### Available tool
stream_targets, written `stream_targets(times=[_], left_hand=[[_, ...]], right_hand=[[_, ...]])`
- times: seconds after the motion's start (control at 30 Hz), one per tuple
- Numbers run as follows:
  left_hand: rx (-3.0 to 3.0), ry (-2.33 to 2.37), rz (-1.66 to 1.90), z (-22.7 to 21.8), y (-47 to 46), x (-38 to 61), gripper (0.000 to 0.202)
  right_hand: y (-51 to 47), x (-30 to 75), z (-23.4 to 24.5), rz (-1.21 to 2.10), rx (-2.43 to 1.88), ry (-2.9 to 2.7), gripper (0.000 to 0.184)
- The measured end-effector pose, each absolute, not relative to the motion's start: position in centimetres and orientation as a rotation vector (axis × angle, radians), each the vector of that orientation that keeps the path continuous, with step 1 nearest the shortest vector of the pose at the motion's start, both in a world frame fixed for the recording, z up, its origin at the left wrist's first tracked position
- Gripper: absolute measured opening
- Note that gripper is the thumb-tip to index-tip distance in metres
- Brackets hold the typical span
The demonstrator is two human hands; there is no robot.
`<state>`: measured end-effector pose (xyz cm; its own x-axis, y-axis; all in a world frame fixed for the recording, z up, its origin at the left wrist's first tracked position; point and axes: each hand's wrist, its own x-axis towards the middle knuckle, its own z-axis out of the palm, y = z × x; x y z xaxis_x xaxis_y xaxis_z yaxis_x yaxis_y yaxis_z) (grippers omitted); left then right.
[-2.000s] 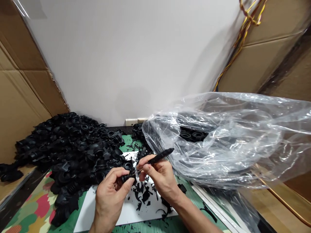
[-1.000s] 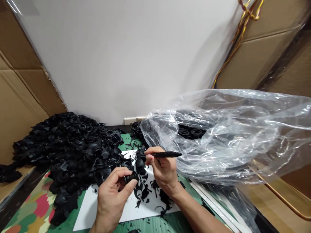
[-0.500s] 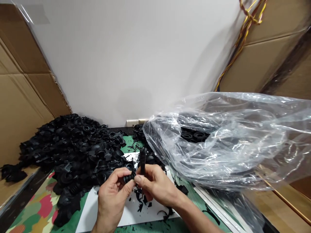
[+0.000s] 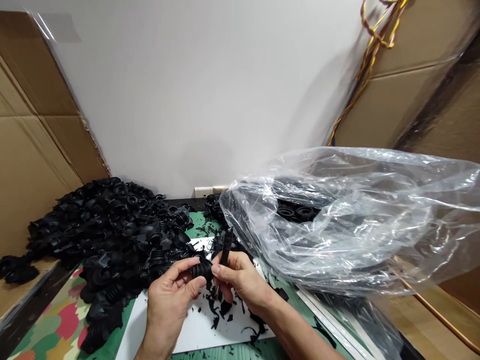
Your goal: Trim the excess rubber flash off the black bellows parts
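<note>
left-hand fingers (image 4: 186, 266) clamped on black rubber bellows boot (image 4: 203, 269) | right-hand fingers (image 4: 225, 270) closed around black-handled tool (image 4: 225, 247) | boot likely light, soft, flexible; firmest hold around ribbed body

We log the worktop (image 4: 63, 320) under a green, floral-printed covering. At six o'clock lies a white sheet (image 4: 150, 330), strewn with black rubber trimmings (image 4: 225, 307). At ten o'clock, a heap of black rubber bellows (image 4: 112, 240) runs up to the sheet's far edge. At two o'clock sits a clear plastic bag (image 4: 348, 220) with more black rubber parts inside. At four o'clock, a white strip (image 4: 337, 320) follows the worktop's edge.
</note>
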<state>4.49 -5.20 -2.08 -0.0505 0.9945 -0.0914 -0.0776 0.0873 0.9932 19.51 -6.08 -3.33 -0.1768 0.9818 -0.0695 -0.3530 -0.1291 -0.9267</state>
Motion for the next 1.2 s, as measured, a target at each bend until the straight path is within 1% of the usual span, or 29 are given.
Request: stream_targets(times=[0.27,0.57,0.8,1.07,1.2], left_hand=[[0.996,1.254,1.209,-1.8,-5.4,4.6,0.038],[1.018,1.277,1.187,-2.4,-5.3,4.6,0.044],[1.045,1.304,1.197,-2.1,-5.3,4.6,0.040],[1.121,1.251,1.238,-4.2,-4.9,4.1,0.042],[1.113,1.244,1.238,-4.5,-4.9,4.1,0.044]], right_hand=[[-6.0,19.3,-3.5,1.563,-0.929,-0.936,0.036],[-5.8,19.1,-3.8,1.557,-0.933,-0.916,0.035],[-5.7,19.0,-3.8,1.549,-0.923,-0.924,0.036],[-5.9,18.9,-3.5,1.537,-0.936,-0.924,0.034],[-5.9,18.9,-3.5,1.533,-0.936,-0.912,0.034]])
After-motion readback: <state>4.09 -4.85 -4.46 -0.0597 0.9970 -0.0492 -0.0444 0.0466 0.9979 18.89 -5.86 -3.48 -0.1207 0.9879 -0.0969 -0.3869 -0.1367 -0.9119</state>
